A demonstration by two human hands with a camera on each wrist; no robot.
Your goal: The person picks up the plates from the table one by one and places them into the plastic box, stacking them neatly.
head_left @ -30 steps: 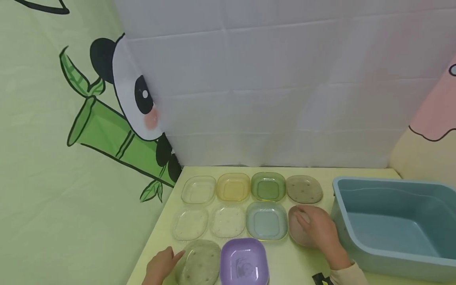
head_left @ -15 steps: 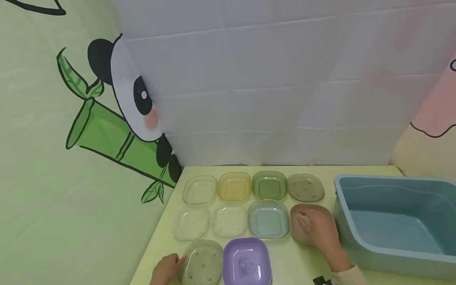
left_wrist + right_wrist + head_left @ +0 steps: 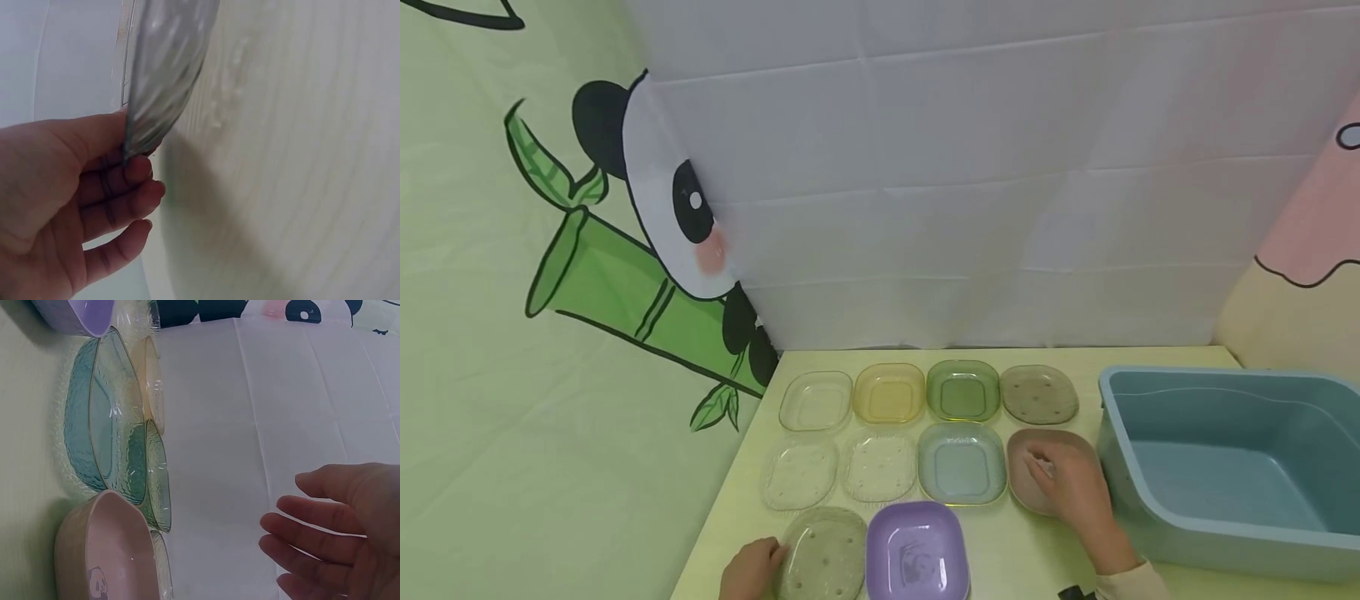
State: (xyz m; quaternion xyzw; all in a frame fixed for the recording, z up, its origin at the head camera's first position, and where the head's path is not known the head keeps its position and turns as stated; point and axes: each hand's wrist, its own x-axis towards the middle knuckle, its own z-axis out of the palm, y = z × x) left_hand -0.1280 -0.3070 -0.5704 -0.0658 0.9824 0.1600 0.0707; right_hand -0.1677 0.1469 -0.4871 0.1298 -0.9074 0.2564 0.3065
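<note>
At the front left of the table, a clear grey-green plate has its left edge at my left hand. The left wrist view shows the thumb and fingers pinching that rim, with the textured plate standing out from the table surface. My right hand hovers over a pink dish beside the tub. In the right wrist view its fingers are loosely bent and hold nothing; the dish, with a small panda print, lies apart from them. A purple dish sits right of the grey-green plate.
A large blue-grey tub stands on the right. Two rows of dishes lie behind: clear, yellow, green and brownish at the back, then two clear ones and a blue dish. A white cloth hangs behind the table.
My right hand has drawn back slightly from the pink dish's far rim. The left index finger, earlier stretched onto the plate, is now bent at its edge. The dishes keep their places.
</note>
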